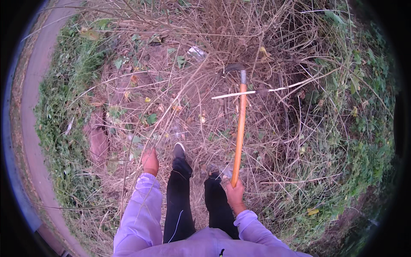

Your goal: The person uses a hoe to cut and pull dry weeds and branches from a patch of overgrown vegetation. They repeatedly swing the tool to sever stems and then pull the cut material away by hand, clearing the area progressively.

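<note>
My right hand (236,194) grips the lower end of a long-handled sickle (239,135). Its orange wooden handle points away from me and ends in a grey metal socket (243,77). From there a dark curved blade (233,67) bends left, at the base of a clump of dry stalks (224,29). A pale bare stick (231,95) crosses the handle just below the socket. To the left, my left hand (150,163) is closed around thin dry stems (179,102), which slant up and right toward the clump.
Dry cut stems and leaf litter cover the ground around my shoe (179,151). A clear plastic scrap (196,53) lies near the clump. Reddish-brown lumps (99,141) sit at left. Green plants (362,154) grow at right, and a paved path (35,96) curves along the left.
</note>
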Available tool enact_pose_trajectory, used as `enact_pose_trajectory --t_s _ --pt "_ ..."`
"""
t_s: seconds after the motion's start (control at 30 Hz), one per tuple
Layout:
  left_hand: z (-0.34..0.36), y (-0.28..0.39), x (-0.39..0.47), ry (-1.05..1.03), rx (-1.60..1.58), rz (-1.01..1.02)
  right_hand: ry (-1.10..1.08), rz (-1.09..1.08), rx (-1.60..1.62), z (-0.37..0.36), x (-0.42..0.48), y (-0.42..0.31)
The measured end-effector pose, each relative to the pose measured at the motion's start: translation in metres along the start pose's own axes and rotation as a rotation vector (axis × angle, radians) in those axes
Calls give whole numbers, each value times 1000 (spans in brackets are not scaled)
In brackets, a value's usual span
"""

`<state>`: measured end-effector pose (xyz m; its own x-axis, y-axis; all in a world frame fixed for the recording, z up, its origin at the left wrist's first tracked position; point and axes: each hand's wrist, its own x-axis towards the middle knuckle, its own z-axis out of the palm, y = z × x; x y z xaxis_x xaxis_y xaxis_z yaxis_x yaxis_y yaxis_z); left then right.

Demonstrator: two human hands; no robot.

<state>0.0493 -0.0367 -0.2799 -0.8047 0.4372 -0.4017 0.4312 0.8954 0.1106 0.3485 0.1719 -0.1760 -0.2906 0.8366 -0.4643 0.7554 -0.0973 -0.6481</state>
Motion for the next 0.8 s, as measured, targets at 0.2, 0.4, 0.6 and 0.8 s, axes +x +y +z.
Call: enact_pose_trajectory --t_s 0.2,0.4,0.6,0.8 --pt "-8 -4 17 -91 -49 -63 1 57 -102 1 10 -19" --pt "0 -17 20 -159 -154 -27 30 -30 -147 15 -39 -41" --pt "-15 -16 24 -173 -574 -455 -94 -42 -193 28 -18 -62" --pt "-27 -14 24 -196 -626 -439 36 -72 -228 74 33 -50"
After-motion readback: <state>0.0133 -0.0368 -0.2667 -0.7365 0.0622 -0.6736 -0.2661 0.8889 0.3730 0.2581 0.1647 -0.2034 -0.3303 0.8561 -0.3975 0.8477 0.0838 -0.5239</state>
